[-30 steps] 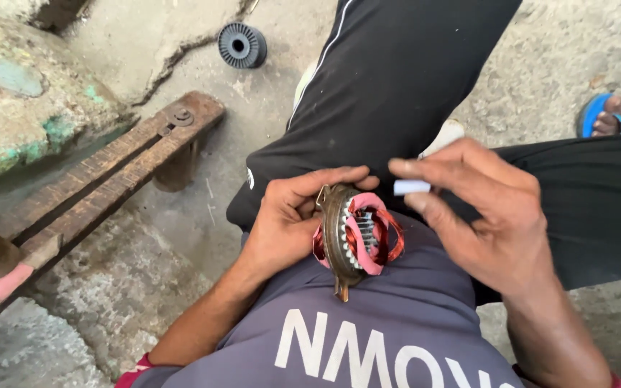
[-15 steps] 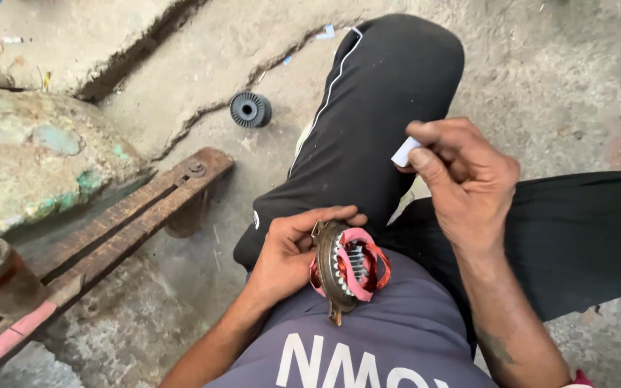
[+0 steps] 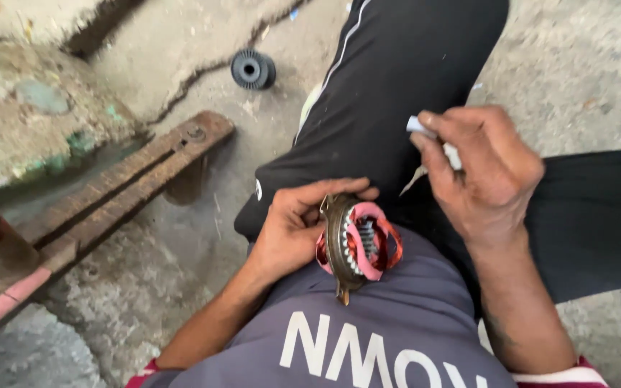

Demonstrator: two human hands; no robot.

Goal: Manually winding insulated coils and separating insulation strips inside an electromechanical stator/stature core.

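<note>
Rust-brown and rough, a long steel beam with a bolt head (image 3: 109,197) lies slanted across the cracked concrete floor (image 3: 181,65) at the left, and a small black ribbed spool (image 3: 253,70) sits on the floor well beyond it. Toward the middle, the left hand (image 3: 292,233) curls its fingers (image 3: 318,195) around the rim of a round brown metal motor stator with pink and red wire windings (image 3: 357,244), thumb pressed along its top edge; the stator stands on edge against the grey shirt (image 3: 397,323), just above the lap in black trousers (image 3: 389,93). Pale teeth line its inner ring. At the right, the right hand (image 3: 486,172) is raised apart from the stator, fingertips pressed together, pinching a small white strip of paper-like material (image 3: 418,126).
</note>
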